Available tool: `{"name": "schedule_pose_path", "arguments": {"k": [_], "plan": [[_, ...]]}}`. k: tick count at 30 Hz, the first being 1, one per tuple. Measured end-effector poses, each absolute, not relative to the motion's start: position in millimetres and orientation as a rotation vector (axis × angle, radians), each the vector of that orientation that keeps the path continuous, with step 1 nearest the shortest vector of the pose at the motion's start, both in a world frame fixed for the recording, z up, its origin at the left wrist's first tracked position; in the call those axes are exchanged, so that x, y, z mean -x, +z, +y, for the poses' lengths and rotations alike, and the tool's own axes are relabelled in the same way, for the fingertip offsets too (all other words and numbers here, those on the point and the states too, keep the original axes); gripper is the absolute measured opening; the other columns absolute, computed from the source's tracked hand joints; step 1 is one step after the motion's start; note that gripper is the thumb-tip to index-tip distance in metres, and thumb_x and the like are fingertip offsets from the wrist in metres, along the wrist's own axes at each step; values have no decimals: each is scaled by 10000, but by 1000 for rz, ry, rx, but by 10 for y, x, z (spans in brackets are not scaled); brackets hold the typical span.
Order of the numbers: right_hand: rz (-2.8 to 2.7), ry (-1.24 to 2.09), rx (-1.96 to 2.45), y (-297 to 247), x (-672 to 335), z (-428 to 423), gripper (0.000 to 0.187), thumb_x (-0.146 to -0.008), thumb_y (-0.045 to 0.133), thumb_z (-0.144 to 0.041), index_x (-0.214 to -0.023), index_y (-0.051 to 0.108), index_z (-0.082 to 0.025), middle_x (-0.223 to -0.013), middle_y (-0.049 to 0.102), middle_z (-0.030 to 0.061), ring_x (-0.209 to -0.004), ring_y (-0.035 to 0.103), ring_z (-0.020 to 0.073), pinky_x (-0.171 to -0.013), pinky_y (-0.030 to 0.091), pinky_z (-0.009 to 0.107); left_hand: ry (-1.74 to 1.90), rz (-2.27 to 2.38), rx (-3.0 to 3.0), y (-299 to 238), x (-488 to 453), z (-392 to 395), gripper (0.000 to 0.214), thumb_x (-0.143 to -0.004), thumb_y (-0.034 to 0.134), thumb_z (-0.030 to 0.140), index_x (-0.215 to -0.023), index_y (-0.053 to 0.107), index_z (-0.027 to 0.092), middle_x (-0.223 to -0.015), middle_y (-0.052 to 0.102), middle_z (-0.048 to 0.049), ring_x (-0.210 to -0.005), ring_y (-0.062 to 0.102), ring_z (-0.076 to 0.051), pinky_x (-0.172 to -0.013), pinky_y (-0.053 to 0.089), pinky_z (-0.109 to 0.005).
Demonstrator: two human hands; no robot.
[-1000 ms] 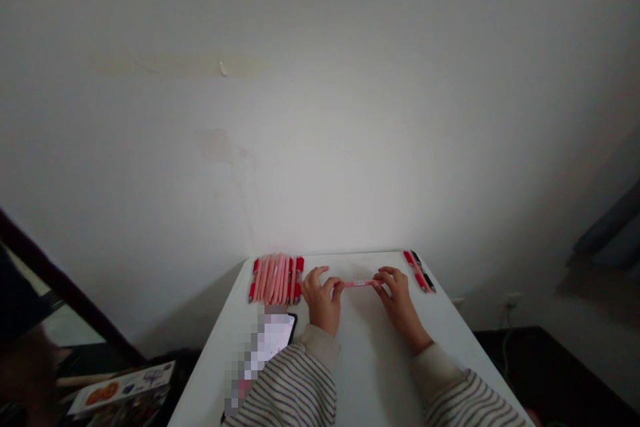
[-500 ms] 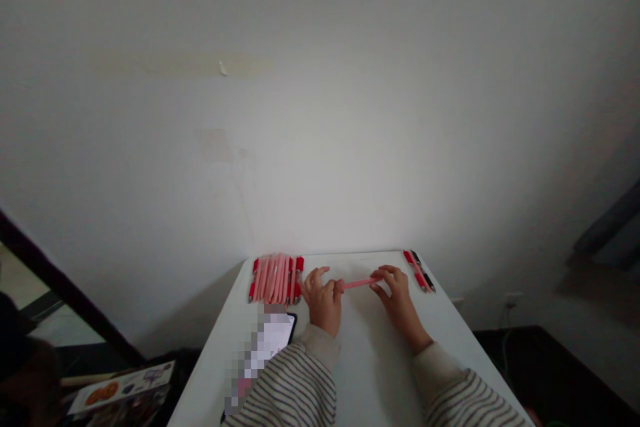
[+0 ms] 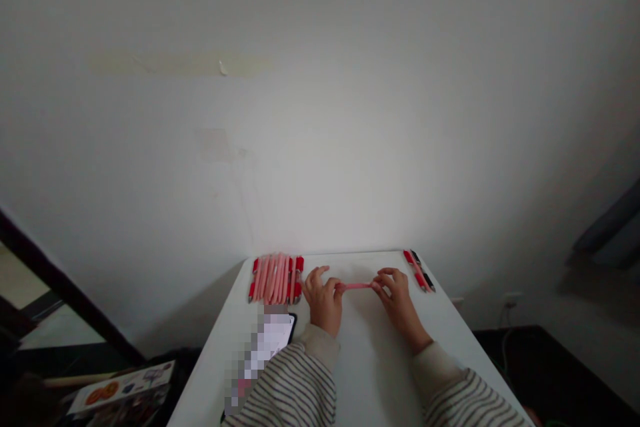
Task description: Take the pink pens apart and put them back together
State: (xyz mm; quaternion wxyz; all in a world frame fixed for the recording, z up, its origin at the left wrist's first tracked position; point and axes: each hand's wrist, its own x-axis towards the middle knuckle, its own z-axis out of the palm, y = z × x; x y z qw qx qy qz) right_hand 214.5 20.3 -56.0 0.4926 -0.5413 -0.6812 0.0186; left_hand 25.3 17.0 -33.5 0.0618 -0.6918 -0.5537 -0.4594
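Between my hands a slim pink stick-like piece [image 3: 357, 285], perhaps a pen barrel, lies nearly level above the white table [image 3: 357, 373]. My left hand [image 3: 324, 300] pinches its left end with thumb and forefinger, the other fingers raised. At its right end, my right hand [image 3: 397, 303] grips with thumb and fingertips. Both tips of the piece are hidden by fingers. Left of my left hand lies a row of several pink and red pens [image 3: 275, 279]. Beyond my right hand, a red-and-pink pen [image 3: 416, 271] rests beside a black pen [image 3: 424, 272].
A phone [image 3: 270, 340] with a blurred screen lies partly beneath my left sleeve. The table's far edge meets a pale wall [image 3: 350, 113]. At the lower left stands a box with printed pictures [image 3: 123, 387]. A socket with a cable [image 3: 510, 303] is low on the right.
My right fingers have closed round the right end of the pink piece, which has tipped from slanting to almost level. My left hand has barely moved.
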Motion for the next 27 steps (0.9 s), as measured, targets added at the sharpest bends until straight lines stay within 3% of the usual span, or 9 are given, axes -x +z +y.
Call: {"name": "schedule_pose_path", "arguments": {"k": [8, 15, 27], "plan": [[-1637, 77, 1302, -526, -2143, 199, 345, -851, 522, -513, -1094, 605, -282, -1083, 531, 77, -1048, 483, 245, -928, 398, 434, -1370, -1694, 2070, -341, -258, 170, 244, -857, 517, 294, -688, 670, 207, -1122, 578, -72, -1128, 461, -249, -1051, 255, -581], [-1636, 50, 1302, -520, -2126, 196, 290, -857, 509, -515, -913, 659, -274, -1071, 533, 78, -1033, 501, 251, -913, 400, 442, -1362, -1747, 2115, -336, -263, 164, 333, -880, 477, 317, -620, 656, 209, -1151, 578, -56, -1144, 449, -242, -1027, 284, -563], [-1636, 99, 1318, -568, -2123, 218, 305, -861, 497, -521, -864, 654, -260, -998, 544, 76, -963, 493, 246, -864, 417, 434, -1405, -1675, 2142, -348, -272, 160, 185, -830, 559, 279, -698, 662, 201, -1166, 548, -81, -1159, 436, -272, -967, 337, -549]]}}
